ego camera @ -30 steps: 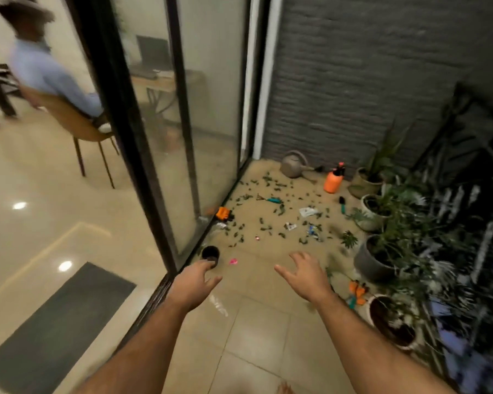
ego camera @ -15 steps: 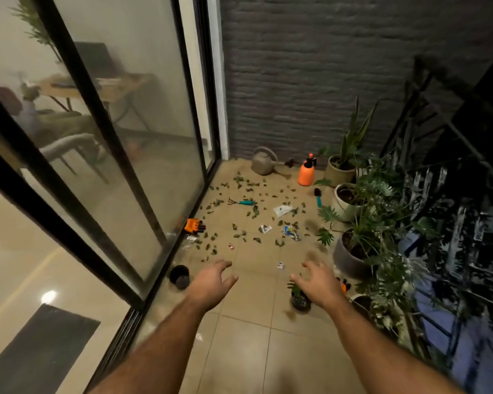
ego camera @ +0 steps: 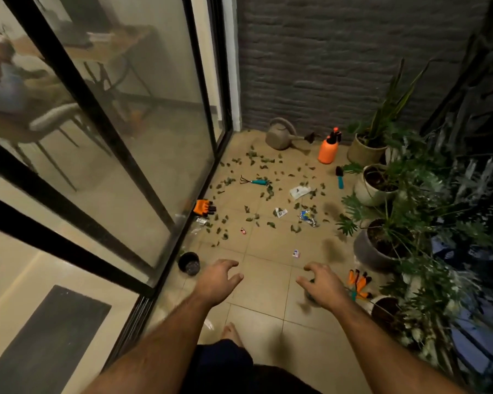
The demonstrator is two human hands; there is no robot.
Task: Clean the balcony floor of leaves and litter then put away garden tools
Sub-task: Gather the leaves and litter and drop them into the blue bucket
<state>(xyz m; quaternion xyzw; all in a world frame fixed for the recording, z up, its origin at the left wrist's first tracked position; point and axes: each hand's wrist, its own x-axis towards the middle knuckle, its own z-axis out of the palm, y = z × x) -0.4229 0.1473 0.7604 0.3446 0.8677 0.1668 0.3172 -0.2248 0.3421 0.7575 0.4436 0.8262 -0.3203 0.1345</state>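
Leaves [ego camera: 264, 160] scattered, left hand [ego camera: 215, 281] seemingly empty

Beige tiled balcony floor [ego camera: 268, 282], and it's a mess. Green leaves [ego camera: 264, 160] lie scattered across the far half, thickest near the glass door track. A grey watering can [ego camera: 282, 135] sits against the brick wall, an orange spray bottle [ego camera: 328, 149] just beside it. A teal-handled hand rake [ego camera: 254, 181] lies among the leaves, a teal-handled trowel [ego camera: 339, 177] near the pots. Orange and black gloves [ego camera: 204, 207] rest by the door track. A white wrapper [ego camera: 299, 191], a smaller scrap [ego camera: 280, 213] and a crumpled blue wrapper [ego camera: 308, 218] lie mid-floor. A small black pot [ego camera: 189, 263] stands near the track; orange-handled tools [ego camera: 359, 284] lie by the planters [ego camera: 373, 251] along the right.
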